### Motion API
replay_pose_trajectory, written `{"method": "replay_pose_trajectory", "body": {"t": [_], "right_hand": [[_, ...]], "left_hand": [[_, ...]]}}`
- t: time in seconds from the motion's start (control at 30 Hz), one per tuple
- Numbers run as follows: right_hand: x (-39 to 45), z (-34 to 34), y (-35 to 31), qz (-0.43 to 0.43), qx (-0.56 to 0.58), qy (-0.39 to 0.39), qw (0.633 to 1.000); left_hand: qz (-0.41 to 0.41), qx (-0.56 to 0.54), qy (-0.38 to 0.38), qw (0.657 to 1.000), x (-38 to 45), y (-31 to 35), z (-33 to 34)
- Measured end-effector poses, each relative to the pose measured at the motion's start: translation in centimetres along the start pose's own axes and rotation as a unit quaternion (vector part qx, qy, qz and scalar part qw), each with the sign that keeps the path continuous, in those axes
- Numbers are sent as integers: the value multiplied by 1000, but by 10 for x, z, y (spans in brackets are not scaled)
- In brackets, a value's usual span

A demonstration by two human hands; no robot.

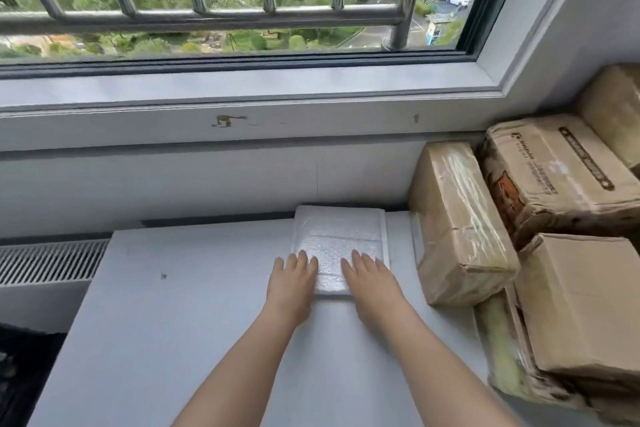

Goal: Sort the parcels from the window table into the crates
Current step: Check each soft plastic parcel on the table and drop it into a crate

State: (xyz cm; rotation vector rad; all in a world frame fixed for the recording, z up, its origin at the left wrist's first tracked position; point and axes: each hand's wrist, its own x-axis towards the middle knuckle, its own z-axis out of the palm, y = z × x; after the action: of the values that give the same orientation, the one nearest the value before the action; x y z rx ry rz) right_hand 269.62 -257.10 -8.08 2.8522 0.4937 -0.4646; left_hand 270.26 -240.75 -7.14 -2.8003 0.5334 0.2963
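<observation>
Both hands (332, 282) flat on white mailer (337, 239).

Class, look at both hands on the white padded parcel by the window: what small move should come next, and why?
Probably curl the fingers round the white bubble mailer's side edges and lift it. The left hand and right hand lie flat with straight fingers on its near half, so nothing grips it yet, and it lies flat on the grey table, apart from the taped cardboard boxes.

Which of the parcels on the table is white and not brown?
The flat white bubble mailer under both hands; the parcels at the right are brown cardboard boxes.
</observation>
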Motion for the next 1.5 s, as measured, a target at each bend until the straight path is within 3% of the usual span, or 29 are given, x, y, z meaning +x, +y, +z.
{"method": "replay_pose_trajectory", "body": {"t": [0.2, 0.43, 0.53, 0.63, 0.9, 1.17, 1.3, 1.4, 1.5], "right_hand": [[-5, -13, 7, -6, 61, 7, 998], [-47, -49, 12, -16, 79, 93, 992], [-69, -69, 10, -32, 61, 194, 979], [-90, -85, 9, -66, 47, 242, 967], [-128, -128, -9, -82, -15, 383, 920], [-152, -153, -11, -78, -75, 483, 869], [-156, -152, -14, -130, -114, 458, 872], [-160, -149, -17, -168, -132, 450, 867], [-162, -149, -24, -166, -125, 468, 859]], "left_hand": [[8, 5, -1, 1000, 3, 2, -14], [-42, -23, 49, 998, -45, 10, -53], [-68, -45, 121, 989, -77, 9, -76], [-78, -31, 171, 982, -100, 1, -80], [-135, -11, 242, 961, -163, -14, -127], [-158, -193, 145, 957, -190, -70, -172], [-186, -346, 126, 911, -202, -100, -193], [-160, -414, 150, 883, -214, -114, -207], [-131, -510, 161, 835, -224, -121, -214]]}}
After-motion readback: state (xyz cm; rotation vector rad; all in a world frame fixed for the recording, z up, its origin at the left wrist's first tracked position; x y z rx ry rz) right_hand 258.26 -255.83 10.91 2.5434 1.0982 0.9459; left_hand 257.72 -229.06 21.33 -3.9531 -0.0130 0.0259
